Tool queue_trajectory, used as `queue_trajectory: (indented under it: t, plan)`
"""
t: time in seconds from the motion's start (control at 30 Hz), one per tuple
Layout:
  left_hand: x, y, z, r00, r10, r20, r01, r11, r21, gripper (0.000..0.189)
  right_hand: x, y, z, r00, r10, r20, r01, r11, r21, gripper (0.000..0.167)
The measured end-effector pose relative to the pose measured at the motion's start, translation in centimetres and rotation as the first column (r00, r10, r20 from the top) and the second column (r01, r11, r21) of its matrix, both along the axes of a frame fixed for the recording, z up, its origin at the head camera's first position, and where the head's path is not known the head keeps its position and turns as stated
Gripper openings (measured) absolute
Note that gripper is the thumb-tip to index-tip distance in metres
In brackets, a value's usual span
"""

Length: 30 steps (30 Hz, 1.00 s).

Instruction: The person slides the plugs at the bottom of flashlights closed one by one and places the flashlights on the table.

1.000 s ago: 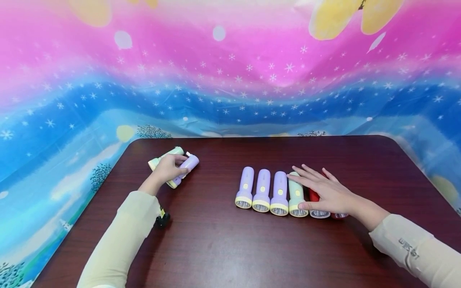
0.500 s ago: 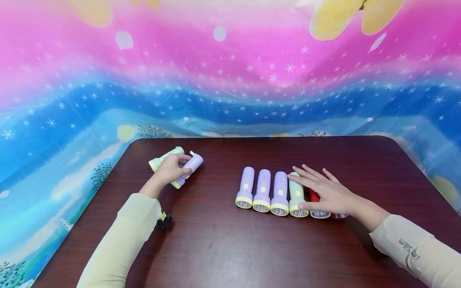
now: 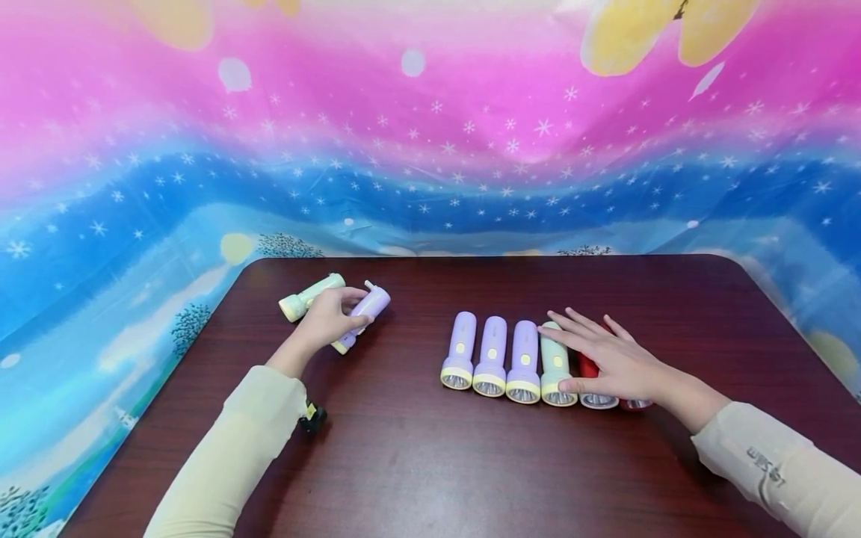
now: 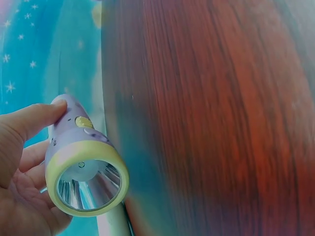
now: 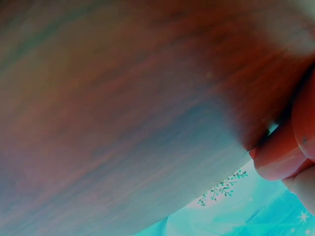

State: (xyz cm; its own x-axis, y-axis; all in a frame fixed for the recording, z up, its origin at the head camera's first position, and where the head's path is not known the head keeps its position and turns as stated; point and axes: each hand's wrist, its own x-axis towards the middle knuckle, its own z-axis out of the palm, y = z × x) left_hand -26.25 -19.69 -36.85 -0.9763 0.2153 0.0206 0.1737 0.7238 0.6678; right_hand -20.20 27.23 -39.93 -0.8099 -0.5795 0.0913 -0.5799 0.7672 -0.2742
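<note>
My left hand (image 3: 329, 321) grips a purple flashlight (image 3: 374, 301) with a yellow rim, at the left of the table. In the left wrist view the thumb lies along the flashlight's body (image 4: 74, 132), and its lens faces the camera. A light green flashlight (image 3: 296, 305) lies just beyond that hand, partly covered by it. My right hand (image 3: 608, 362), fingers spread and straight, rests over the right part of a row. Under it are a green flashlight (image 3: 554, 357) and red flashlights (image 3: 588, 368), largely hidden.
Purple flashlights (image 3: 460, 347) stand side by side at the row's left, lenses toward me. The dark wooden table (image 3: 430, 463) meets a patterned cloth backdrop (image 3: 430, 172) at its far edge. Reddish rounded shapes (image 5: 278, 157) fill the right wrist view's right edge, hard to identify.
My left hand has moved a little to the right with the purple flashlight, uncovering more of the green one beside it. The right hand and the row have stayed in place.
</note>
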Motion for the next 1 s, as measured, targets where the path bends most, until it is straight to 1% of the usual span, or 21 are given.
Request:
queue_trajectory:
  t: [0.37, 0.53, 0.67, 1.0]
  plan:
    - [0.6, 1.5, 0.4, 0.998, -0.023, -0.051, 0.024, 0.999, 0.029, 0.048, 0.1, -0.2, 0.2, 1.0, -0.002, 0.008, 0.002, 1.0, 0.009, 0.083]
    - [0.8, 2.0, 0.6, 0.999, -0.007, -0.044, 0.01, 0.998, 0.062, 0.049, 0.2, -0.2, 0.3, 1.0, -0.001, -0.004, 0.001, 1.0, 0.005, 0.083]
    - [0.8, 2.3, 0.7, 0.999, 0.014, -0.038, -0.011, 0.996, 0.086, 0.051, 0.2, -0.3, 0.4, 1.0, -0.003, 0.005, 0.003, 1.0, 0.009, 0.083]
    - [1.0, 3.5, 0.6, 0.996, 0.013, -0.087, -0.002, 0.993, 0.117, 0.051, 0.1, -0.3, 0.4, 1.0, -0.01, 0.025, 0.009, 1.0, 0.02, 0.084]
